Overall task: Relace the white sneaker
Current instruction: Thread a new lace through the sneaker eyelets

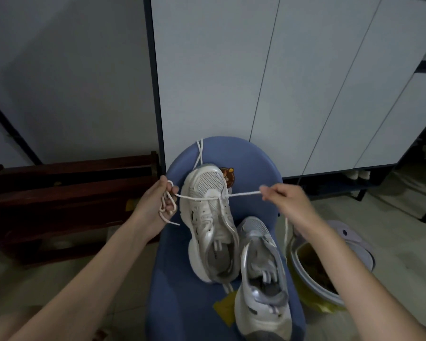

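Note:
A white and silver sneaker (210, 217) lies on a blue chair seat (182, 279), toe pointing away from me. A white lace (197, 197) runs straight across its lowest eyelets and is pulled taut to both sides. My left hand (158, 205) grips the left end, with spare lace looped around its fingers. My right hand (284, 201) pinches the right end, whose tail hangs down past my wrist. A second sneaker (261, 279) lies beside the first, nearer to me. Another white lace (199, 153) lies on the chair beyond the toe.
A green bin (312, 274) full of scraps stands right of the chair, with a pale purple lid (354, 242) behind it. Dark wooden furniture (71, 193) sits low on the left. White cabinet panels (280, 82) rise behind the chair.

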